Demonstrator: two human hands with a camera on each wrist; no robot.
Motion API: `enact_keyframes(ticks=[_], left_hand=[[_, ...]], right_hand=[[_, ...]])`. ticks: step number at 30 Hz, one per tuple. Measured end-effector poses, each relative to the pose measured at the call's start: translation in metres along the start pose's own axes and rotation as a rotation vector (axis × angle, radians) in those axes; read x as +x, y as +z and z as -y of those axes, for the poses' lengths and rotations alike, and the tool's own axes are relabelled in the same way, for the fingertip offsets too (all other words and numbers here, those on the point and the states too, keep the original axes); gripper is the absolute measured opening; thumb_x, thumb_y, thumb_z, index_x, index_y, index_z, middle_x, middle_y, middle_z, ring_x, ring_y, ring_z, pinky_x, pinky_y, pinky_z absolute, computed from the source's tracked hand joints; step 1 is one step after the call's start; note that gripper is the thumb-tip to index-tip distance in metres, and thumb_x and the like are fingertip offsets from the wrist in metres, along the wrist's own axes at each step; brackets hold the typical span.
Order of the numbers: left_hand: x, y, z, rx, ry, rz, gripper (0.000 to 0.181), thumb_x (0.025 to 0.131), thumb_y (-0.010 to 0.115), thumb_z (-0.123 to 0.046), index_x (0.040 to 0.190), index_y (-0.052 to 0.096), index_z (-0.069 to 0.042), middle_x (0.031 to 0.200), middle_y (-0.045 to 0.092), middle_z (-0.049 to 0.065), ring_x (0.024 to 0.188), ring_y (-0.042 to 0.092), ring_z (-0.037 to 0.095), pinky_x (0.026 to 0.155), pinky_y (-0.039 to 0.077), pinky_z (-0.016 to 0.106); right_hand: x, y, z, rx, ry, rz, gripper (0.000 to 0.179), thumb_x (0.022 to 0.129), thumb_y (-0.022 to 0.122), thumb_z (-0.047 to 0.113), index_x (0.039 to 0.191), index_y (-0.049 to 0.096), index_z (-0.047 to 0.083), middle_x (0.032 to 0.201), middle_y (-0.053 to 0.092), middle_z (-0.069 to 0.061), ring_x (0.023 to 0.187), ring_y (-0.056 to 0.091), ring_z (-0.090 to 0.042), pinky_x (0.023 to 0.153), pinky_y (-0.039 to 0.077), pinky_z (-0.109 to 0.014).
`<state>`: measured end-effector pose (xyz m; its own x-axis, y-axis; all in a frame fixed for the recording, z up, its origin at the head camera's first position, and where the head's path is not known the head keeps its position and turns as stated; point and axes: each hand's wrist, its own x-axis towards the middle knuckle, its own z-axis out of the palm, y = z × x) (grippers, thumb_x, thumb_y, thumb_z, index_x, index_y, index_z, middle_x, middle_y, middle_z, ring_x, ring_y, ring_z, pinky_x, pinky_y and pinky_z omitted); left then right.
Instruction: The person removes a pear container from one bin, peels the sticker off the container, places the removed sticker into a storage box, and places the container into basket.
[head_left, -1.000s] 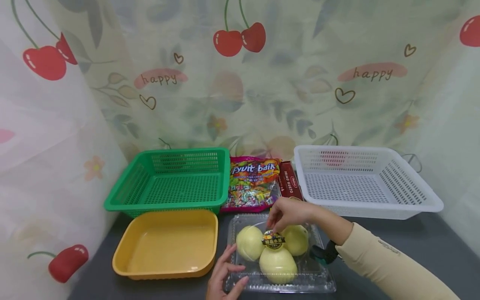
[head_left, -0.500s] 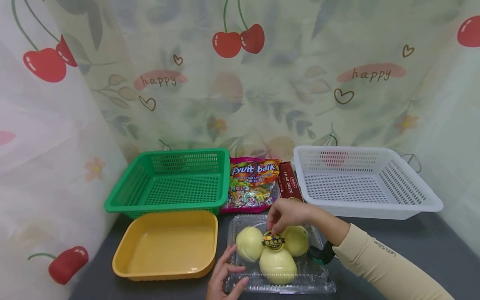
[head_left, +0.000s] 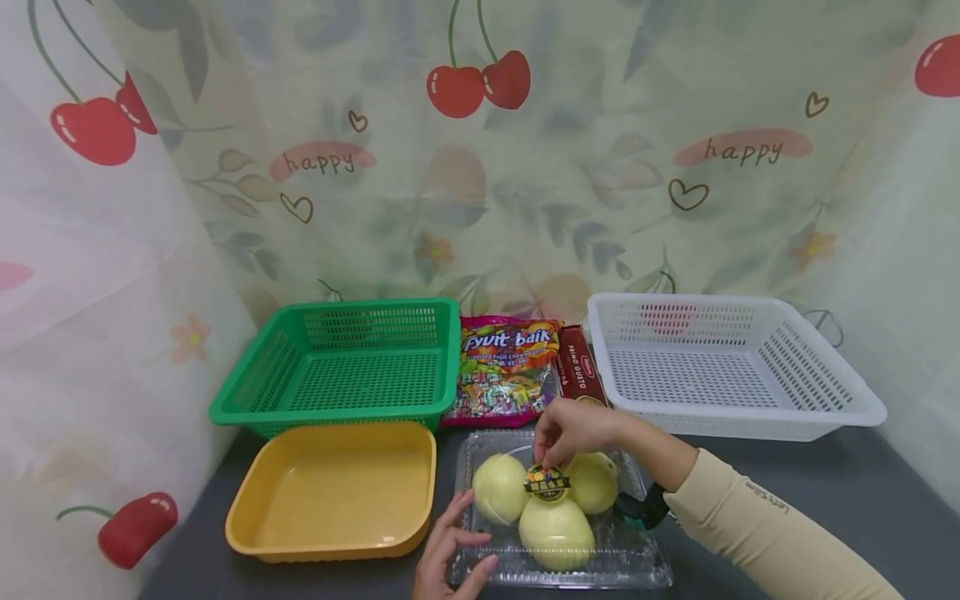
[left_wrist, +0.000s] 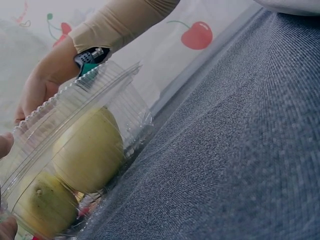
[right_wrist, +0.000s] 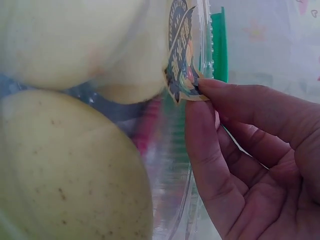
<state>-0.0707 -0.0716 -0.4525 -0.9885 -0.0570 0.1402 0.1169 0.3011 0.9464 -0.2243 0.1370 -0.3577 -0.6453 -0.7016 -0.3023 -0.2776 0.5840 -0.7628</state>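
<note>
A clear plastic clamshell box point(head_left: 626, 554) holds three pale yellow-green round fruits point(head_left: 556, 533) and stands on the dark cloth. On its lid sits a round black and gold sticker point(right_wrist: 181, 65) with Chinese lettering. My right hand point(head_left: 573, 429) reaches over the box and pinches the sticker's edge between thumb and fingertip; in the right wrist view that edge point(right_wrist: 192, 95) is bent up off the plastic. At the box's front left corner my left hand point(head_left: 450, 550) rests with spread fingers against the lid; only fingertips point(left_wrist: 6, 145) show in the left wrist view.
A yellow tray point(head_left: 330, 492) stands left of the box, with a green basket point(head_left: 352, 412) behind it. Farther back are a candy bag point(head_left: 502, 367), a dark red packet point(head_left: 579, 367) and a white basket point(head_left: 735, 417). A printed curtain point(head_left: 480, 208) closes the back.
Both hands keep nearly the same place. The right fingertips draw the sticker's edge slightly; the view shifts a little.
</note>
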Motion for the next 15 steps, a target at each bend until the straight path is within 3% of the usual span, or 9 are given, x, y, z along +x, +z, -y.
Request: enact_keyframes(ticks=[8,15], left_hand=[[-0.0004,-0.0005,0.0007,-0.014,-0.026,0.007,0.016,0.075,0.075,-0.013,0.089,0.066,-0.013,0.138,0.049,0.002,0.137,0.032,0.03,0.11,0.029,0.048],[-0.0002,0.0,0.0016,0.002,0.01,-0.006,0.016,0.075,0.075,-0.014,0.088,0.066,-0.014,0.137,0.05,-0.002,0.136,0.034,0.03,0.109,0.03,0.048]], right_hand=[[-0.0002,-0.0001,-0.0005,0.024,0.003,0.0,0.004,0.082,0.065,-0.001,0.081,0.068,-0.003,0.075,0.068,-0.007,0.063,0.06,-0.008,0.06,0.055,-0.026],[-0.0004,-0.0017,-0.0011,0.036,0.004,0.003,0.004,0.083,0.065,0.001,0.082,0.068,-0.001,0.075,0.068,-0.006,0.064,0.061,-0.01,0.06,0.055,-0.027]])
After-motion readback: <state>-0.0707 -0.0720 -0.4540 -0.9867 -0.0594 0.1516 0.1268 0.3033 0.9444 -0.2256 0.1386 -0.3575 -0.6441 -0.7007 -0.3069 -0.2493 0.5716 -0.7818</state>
